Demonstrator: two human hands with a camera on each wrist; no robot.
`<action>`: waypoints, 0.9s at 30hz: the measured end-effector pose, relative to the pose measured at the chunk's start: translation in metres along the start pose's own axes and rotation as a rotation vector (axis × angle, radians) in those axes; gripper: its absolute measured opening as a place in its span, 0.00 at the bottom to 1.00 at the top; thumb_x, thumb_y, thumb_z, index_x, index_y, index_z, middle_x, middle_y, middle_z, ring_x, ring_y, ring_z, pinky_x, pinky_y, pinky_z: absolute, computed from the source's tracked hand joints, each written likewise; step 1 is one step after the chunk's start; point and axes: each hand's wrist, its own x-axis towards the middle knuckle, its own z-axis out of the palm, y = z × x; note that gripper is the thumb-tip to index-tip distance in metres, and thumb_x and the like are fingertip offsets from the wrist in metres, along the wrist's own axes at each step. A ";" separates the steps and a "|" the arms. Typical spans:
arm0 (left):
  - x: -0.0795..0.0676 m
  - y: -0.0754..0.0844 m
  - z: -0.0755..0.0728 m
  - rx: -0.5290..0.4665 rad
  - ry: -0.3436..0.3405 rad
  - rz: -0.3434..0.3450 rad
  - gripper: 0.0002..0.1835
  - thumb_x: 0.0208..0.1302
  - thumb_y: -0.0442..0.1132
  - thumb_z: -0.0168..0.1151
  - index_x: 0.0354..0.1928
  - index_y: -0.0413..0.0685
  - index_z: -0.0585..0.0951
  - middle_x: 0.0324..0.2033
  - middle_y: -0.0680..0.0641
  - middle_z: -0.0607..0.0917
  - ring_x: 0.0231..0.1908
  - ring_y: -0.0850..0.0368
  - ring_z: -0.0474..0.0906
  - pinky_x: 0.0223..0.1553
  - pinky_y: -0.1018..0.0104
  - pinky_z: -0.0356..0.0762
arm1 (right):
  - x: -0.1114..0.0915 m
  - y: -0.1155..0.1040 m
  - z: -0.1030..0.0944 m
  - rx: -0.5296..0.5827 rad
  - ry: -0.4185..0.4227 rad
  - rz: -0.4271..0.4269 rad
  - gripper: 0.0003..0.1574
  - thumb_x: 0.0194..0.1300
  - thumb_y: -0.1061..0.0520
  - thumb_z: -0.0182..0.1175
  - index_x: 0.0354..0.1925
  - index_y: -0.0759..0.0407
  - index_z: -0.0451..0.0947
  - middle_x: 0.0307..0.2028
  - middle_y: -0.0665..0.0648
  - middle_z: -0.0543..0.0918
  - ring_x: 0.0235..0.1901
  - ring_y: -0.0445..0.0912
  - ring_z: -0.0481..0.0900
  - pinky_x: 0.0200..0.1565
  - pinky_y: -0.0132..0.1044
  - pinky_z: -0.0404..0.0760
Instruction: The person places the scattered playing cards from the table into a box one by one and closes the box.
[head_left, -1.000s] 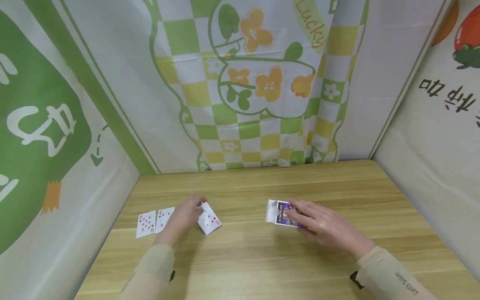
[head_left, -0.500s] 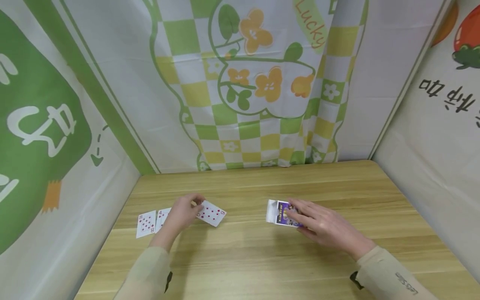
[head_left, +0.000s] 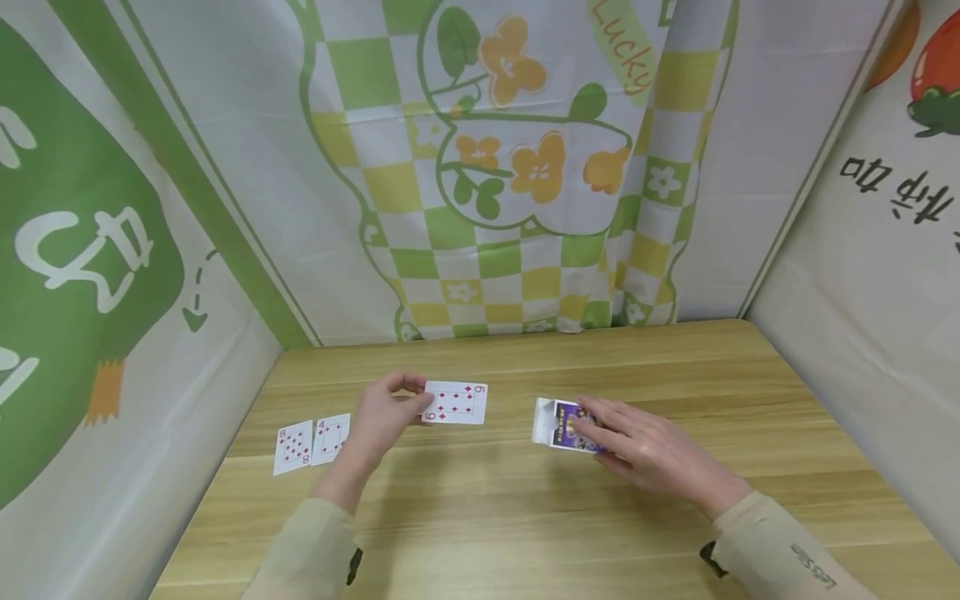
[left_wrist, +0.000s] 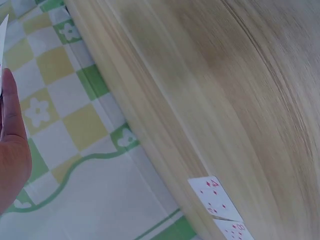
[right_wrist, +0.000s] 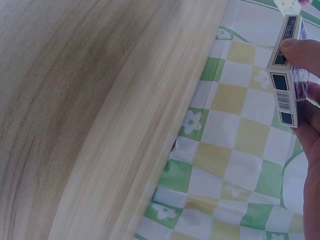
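My left hand (head_left: 386, 417) pinches a six of diamonds playing card (head_left: 456, 403) by its left end, face up toward the head view. In the left wrist view only part of this hand (left_wrist: 12, 145) shows at the left edge, with the card (left_wrist: 2, 42) seen nearly edge-on. My right hand (head_left: 648, 446) grips a purple and white playing card box (head_left: 576, 427), its white flap open toward the left. The right wrist view shows the thumb on the box's narrow side (right_wrist: 286, 50) and fingers behind.
Two cards, an eight of diamonds (head_left: 292, 448) and a four of diamonds (head_left: 330, 439), lie side by side, face up, at the left of the wooden table (head_left: 480, 517). A patterned curtain (head_left: 495, 275) hangs behind the table, with fabric walls on both sides.
My left hand has moved right and slightly away with the six, which has turned from tilted to level. More of the four shows now. My right hand and the box have stayed put.
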 end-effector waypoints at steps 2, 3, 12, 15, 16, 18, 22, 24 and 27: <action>-0.003 0.005 0.004 -0.040 -0.004 0.006 0.13 0.63 0.30 0.69 0.49 0.38 0.83 0.46 0.41 0.83 0.41 0.53 0.87 0.41 0.62 0.90 | 0.000 0.000 0.000 -0.002 0.013 -0.007 0.31 0.81 0.44 0.40 0.66 0.57 0.78 0.65 0.66 0.78 0.57 0.56 0.83 0.51 0.49 0.88; -0.004 0.007 0.006 -0.057 -0.007 0.009 0.13 0.63 0.30 0.70 0.49 0.38 0.83 0.47 0.41 0.82 0.41 0.53 0.87 0.41 0.62 0.90 | 0.000 0.001 0.001 -0.004 0.017 -0.009 0.31 0.81 0.44 0.41 0.66 0.57 0.78 0.65 0.65 0.78 0.57 0.56 0.83 0.51 0.49 0.88; -0.012 0.025 0.022 -0.174 -0.021 -0.001 0.13 0.61 0.28 0.70 0.47 0.35 0.81 0.45 0.40 0.80 0.39 0.54 0.85 0.41 0.61 0.90 | 0.000 0.001 0.001 0.000 0.025 -0.015 0.29 0.81 0.45 0.44 0.67 0.56 0.77 0.67 0.64 0.77 0.57 0.55 0.82 0.50 0.49 0.88; -0.014 0.028 0.028 -0.206 -0.030 0.003 0.12 0.60 0.27 0.70 0.46 0.34 0.81 0.42 0.40 0.80 0.37 0.53 0.84 0.40 0.60 0.90 | -0.001 0.002 0.001 0.002 0.025 -0.017 0.26 0.80 0.47 0.49 0.66 0.56 0.77 0.67 0.64 0.77 0.57 0.55 0.82 0.51 0.50 0.88; -0.015 0.029 0.030 -0.214 -0.034 0.005 0.12 0.60 0.27 0.70 0.45 0.34 0.81 0.42 0.41 0.80 0.36 0.53 0.84 0.40 0.59 0.90 | -0.001 0.002 0.000 0.004 0.022 -0.016 0.25 0.79 0.48 0.52 0.66 0.56 0.78 0.66 0.64 0.77 0.58 0.56 0.82 0.51 0.50 0.88; -0.016 0.031 0.034 -0.231 -0.044 0.011 0.12 0.60 0.27 0.70 0.45 0.34 0.81 0.41 0.41 0.80 0.36 0.53 0.84 0.40 0.58 0.90 | -0.001 0.002 0.000 0.005 0.011 -0.009 0.25 0.76 0.50 0.58 0.66 0.56 0.78 0.66 0.65 0.77 0.58 0.56 0.82 0.52 0.50 0.87; -0.018 0.034 0.042 -0.284 -0.067 0.031 0.13 0.59 0.25 0.69 0.46 0.32 0.81 0.39 0.41 0.79 0.35 0.53 0.84 0.39 0.55 0.91 | -0.001 0.002 0.000 0.005 -0.005 0.007 0.27 0.73 0.51 0.62 0.66 0.56 0.78 0.66 0.66 0.77 0.59 0.57 0.82 0.55 0.49 0.86; -0.019 0.036 0.046 -0.297 -0.073 0.040 0.13 0.59 0.24 0.69 0.46 0.31 0.81 0.39 0.41 0.79 0.35 0.53 0.83 0.38 0.55 0.91 | -0.001 0.002 0.000 0.004 -0.003 0.009 0.26 0.76 0.49 0.58 0.66 0.56 0.78 0.66 0.65 0.77 0.59 0.57 0.81 0.55 0.49 0.86; -0.019 0.036 0.051 -0.308 -0.080 0.047 0.13 0.58 0.23 0.69 0.45 0.31 0.81 0.38 0.41 0.80 0.35 0.54 0.83 0.38 0.56 0.91 | -0.001 0.002 0.001 0.001 0.007 0.005 0.26 0.79 0.47 0.52 0.66 0.56 0.78 0.66 0.66 0.77 0.59 0.57 0.82 0.54 0.49 0.87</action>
